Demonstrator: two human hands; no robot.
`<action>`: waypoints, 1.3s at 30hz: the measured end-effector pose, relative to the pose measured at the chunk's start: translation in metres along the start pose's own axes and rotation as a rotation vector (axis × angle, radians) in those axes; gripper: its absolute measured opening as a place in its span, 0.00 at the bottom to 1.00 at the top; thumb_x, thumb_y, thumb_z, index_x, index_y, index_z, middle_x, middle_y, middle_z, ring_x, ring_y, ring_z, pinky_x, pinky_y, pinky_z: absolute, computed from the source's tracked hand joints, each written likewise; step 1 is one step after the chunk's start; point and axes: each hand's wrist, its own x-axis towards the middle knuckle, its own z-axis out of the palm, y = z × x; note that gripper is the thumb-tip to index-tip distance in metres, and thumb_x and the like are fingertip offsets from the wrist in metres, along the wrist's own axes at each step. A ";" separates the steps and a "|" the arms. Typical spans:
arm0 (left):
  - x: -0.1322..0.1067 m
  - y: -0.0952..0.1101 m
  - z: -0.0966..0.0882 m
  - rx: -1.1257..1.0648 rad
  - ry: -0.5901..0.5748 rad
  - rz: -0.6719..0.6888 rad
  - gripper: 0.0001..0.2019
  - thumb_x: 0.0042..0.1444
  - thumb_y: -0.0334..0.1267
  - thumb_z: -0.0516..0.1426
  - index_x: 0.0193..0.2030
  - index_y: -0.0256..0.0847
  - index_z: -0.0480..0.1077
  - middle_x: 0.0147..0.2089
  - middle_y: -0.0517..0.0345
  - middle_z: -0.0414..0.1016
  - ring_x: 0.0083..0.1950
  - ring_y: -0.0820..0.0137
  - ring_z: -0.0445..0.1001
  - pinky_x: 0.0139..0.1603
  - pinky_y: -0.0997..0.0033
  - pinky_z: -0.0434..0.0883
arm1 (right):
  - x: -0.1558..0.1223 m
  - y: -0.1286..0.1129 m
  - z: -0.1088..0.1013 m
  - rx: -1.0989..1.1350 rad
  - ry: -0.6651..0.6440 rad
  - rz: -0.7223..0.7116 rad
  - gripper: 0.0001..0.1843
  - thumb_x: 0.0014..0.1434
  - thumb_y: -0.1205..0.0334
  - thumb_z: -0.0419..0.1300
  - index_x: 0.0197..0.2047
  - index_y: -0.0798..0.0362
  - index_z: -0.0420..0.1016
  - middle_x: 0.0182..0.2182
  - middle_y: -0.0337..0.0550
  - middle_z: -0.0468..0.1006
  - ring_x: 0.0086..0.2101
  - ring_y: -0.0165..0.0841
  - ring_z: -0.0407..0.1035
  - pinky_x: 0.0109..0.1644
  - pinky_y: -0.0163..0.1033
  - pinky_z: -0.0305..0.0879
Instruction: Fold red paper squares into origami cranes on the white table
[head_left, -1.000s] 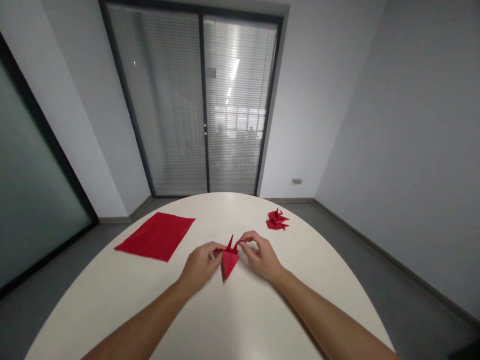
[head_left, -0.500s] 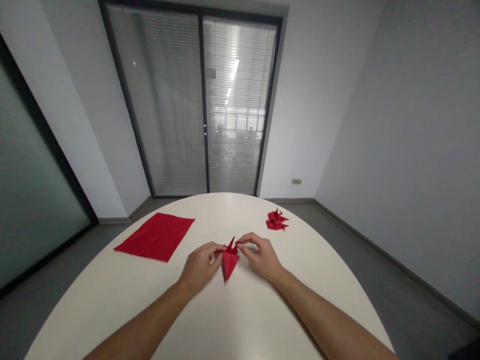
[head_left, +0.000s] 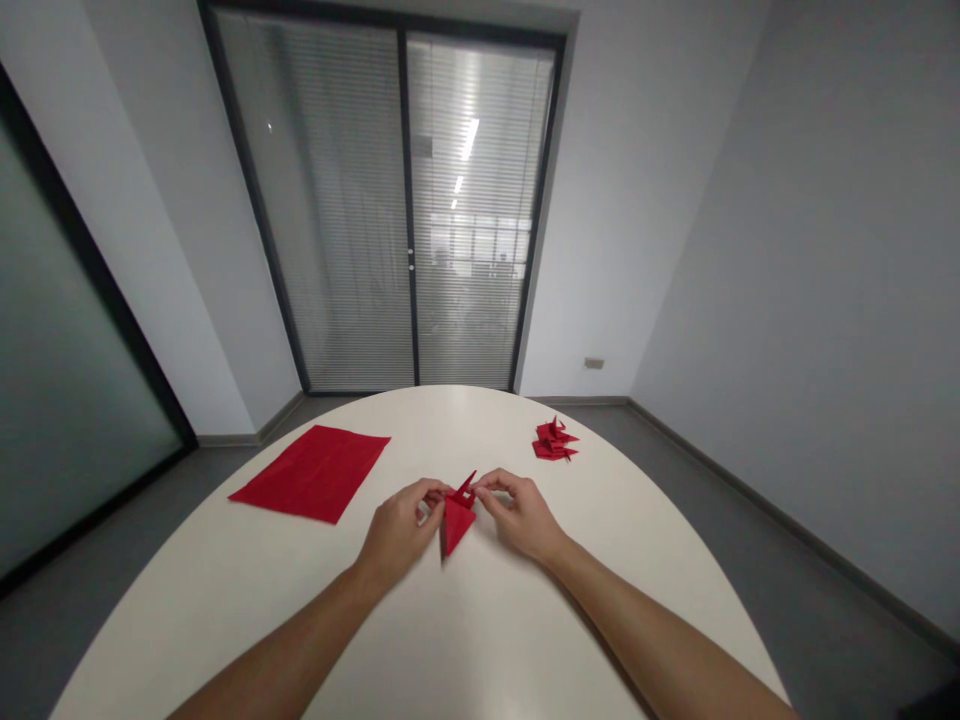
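Observation:
A small folded red paper figure (head_left: 456,518) sits between my hands at the middle of the white round table (head_left: 480,640). My left hand (head_left: 397,532) pinches its left upper edge with thumb and fingers closed. My right hand (head_left: 519,514) pinches a thin point at its upper right. The figure's lower tip points toward me and rests on or just above the tabletop.
A flat stack of red paper sheets (head_left: 311,470) lies at the left of the table. A small pile of finished red folded figures (head_left: 553,441) sits at the far right. Beyond the table are glass doors with blinds (head_left: 405,210) and grey floor.
The figure's thin upper point has tilted to the right and the figure has turned slightly. Both hands stay pinched on it, almost in the same place.

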 end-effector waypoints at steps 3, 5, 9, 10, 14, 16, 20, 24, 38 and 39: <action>0.000 0.000 0.000 -0.024 -0.021 -0.007 0.10 0.60 0.33 0.55 0.46 0.45 0.75 0.42 0.59 0.81 0.39 0.69 0.78 0.37 0.74 0.72 | 0.000 -0.001 0.000 -0.009 0.015 0.009 0.10 0.66 0.56 0.58 0.39 0.51 0.79 0.35 0.43 0.83 0.38 0.35 0.76 0.43 0.39 0.70; 0.000 0.001 -0.001 -0.035 -0.040 0.017 0.12 0.61 0.32 0.54 0.48 0.45 0.75 0.45 0.57 0.81 0.41 0.69 0.78 0.38 0.74 0.73 | 0.000 -0.002 0.000 -0.017 0.042 -0.007 0.08 0.65 0.58 0.59 0.40 0.51 0.79 0.36 0.43 0.83 0.39 0.35 0.76 0.44 0.40 0.70; 0.000 0.005 -0.004 -0.026 -0.077 0.070 0.14 0.62 0.32 0.52 0.50 0.46 0.76 0.46 0.57 0.80 0.42 0.69 0.77 0.40 0.73 0.72 | 0.000 -0.003 -0.001 -0.021 0.090 -0.066 0.08 0.63 0.59 0.61 0.44 0.50 0.79 0.40 0.44 0.83 0.41 0.37 0.77 0.49 0.43 0.71; 0.000 0.006 -0.005 -0.023 -0.088 0.078 0.15 0.62 0.32 0.52 0.50 0.47 0.76 0.45 0.58 0.80 0.42 0.69 0.77 0.40 0.74 0.72 | 0.000 -0.003 0.000 -0.031 0.099 -0.078 0.07 0.63 0.59 0.61 0.43 0.50 0.79 0.40 0.44 0.83 0.41 0.37 0.77 0.49 0.43 0.71; 0.000 0.007 -0.007 -0.026 -0.108 0.094 0.15 0.63 0.32 0.53 0.51 0.48 0.77 0.43 0.58 0.79 0.42 0.69 0.77 0.39 0.75 0.71 | 0.000 -0.002 0.001 -0.063 0.107 -0.111 0.06 0.63 0.60 0.62 0.41 0.49 0.80 0.38 0.44 0.84 0.40 0.38 0.78 0.50 0.44 0.72; 0.000 0.006 -0.007 -0.027 -0.111 0.095 0.16 0.63 0.32 0.53 0.52 0.48 0.77 0.43 0.57 0.79 0.42 0.69 0.77 0.39 0.75 0.71 | 0.000 0.001 0.002 -0.041 0.120 -0.105 0.07 0.63 0.59 0.63 0.42 0.50 0.80 0.38 0.44 0.84 0.40 0.38 0.78 0.49 0.43 0.73; 0.000 0.005 -0.006 -0.030 -0.119 0.095 0.16 0.63 0.32 0.53 0.53 0.47 0.76 0.44 0.57 0.79 0.41 0.69 0.76 0.40 0.74 0.71 | 0.001 0.005 0.004 0.030 0.158 -0.075 0.09 0.61 0.56 0.64 0.42 0.51 0.80 0.37 0.44 0.84 0.39 0.38 0.79 0.47 0.42 0.75; 0.000 0.003 -0.005 -0.046 -0.117 0.106 0.16 0.63 0.31 0.53 0.53 0.47 0.76 0.44 0.57 0.78 0.42 0.69 0.76 0.40 0.74 0.71 | 0.000 0.005 0.003 -0.012 0.150 -0.093 0.08 0.62 0.57 0.64 0.41 0.49 0.82 0.37 0.44 0.85 0.38 0.38 0.80 0.47 0.42 0.75; 0.000 0.000 -0.004 -0.065 -0.117 0.131 0.15 0.63 0.31 0.53 0.52 0.47 0.76 0.44 0.57 0.79 0.43 0.69 0.76 0.43 0.73 0.71 | 0.002 -0.005 -0.001 -0.007 0.056 -0.211 0.06 0.62 0.61 0.64 0.41 0.47 0.83 0.39 0.44 0.84 0.40 0.38 0.78 0.48 0.43 0.73; 0.000 0.001 -0.004 -0.062 -0.117 0.129 0.15 0.63 0.31 0.53 0.51 0.47 0.76 0.45 0.57 0.79 0.43 0.68 0.76 0.43 0.73 0.71 | 0.002 -0.006 -0.001 -0.003 0.050 -0.210 0.06 0.62 0.62 0.64 0.41 0.47 0.83 0.39 0.44 0.84 0.40 0.37 0.78 0.48 0.43 0.73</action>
